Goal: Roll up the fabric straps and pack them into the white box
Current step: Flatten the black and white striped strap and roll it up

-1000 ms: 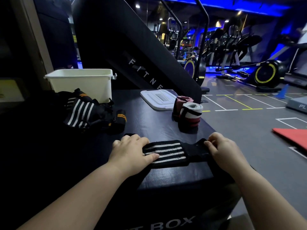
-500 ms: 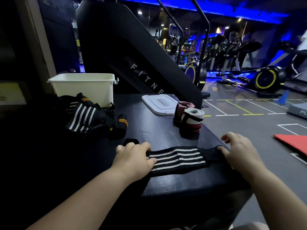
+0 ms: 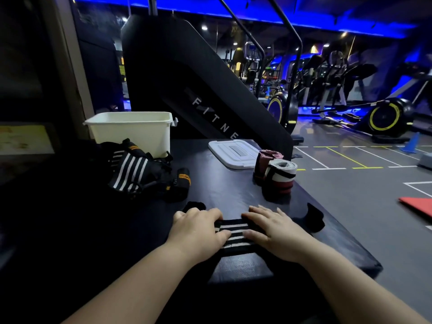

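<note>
Webbing like this is light, soft and limp, so it needs steady tension rather than force. Far left on the desk stands the white box, open-topped, with a loose heap of straps touching its front and a rolled black-and-orange strap just beside the heap. Near the front edge, the left hand lies on the striped strap, its fingers relaxed and laid over the cloth, pressing rather than pinching. The strap is spread flat across the desk under both hands. Well behind it sits the box lid. The right hand presses the strap's other side, palm down, fingers straight and close together. Beyond it stand two finished rolls. Farthest right, the strap's black end curls up off the desk. My judgement is that the stretchy weave will spring open if let go. The roll is best begun at one end, pinched tight between thumb and fingertips, while the other hand keeps the length flat.
</note>
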Demonstrator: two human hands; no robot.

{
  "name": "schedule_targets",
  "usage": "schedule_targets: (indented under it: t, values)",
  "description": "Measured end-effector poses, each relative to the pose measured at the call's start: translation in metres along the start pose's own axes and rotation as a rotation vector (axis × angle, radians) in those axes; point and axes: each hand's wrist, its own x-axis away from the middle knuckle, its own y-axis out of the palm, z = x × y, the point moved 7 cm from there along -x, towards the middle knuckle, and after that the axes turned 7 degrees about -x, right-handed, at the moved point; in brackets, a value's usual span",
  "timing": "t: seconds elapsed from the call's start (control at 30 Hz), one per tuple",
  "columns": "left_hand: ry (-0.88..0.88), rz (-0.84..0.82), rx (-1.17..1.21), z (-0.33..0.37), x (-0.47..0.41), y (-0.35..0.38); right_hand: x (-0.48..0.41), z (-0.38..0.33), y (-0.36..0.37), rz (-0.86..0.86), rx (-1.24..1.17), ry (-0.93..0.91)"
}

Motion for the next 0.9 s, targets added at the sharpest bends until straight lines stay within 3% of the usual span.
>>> schedule_targets:
  t: [0.2, 0.3, 0.43, 0.53, 0.9]
  values:
    - [-0.146, -0.063, -0.057, -0.045, 0.013, -0.012, 0.002, 0.002, 0.01, -0.147, 0.073, 0.063]
    - [-0.111, -0.044, -0.092, -0.05, 0.019, -0.012, 0.0, -0.001, 0.008, -0.127, 0.134, 0.065]
    - [-0.07, -0.006, -0.106, -0.047, 0.017, -0.008, -0.004, -0.036, 0.003, -0.014, 0.147, -0.158]
    - [-0.051, 0.004, -0.123, -0.048, 0.018, -0.007, -0.003, -0.061, 0.018, -0.098, 0.016, -0.27]
    - [-0.031, 0.069, -0.146, -0.071, 0.035, -0.013, -0.004, -0.062, 0.026, -0.153, 0.06, -0.169]
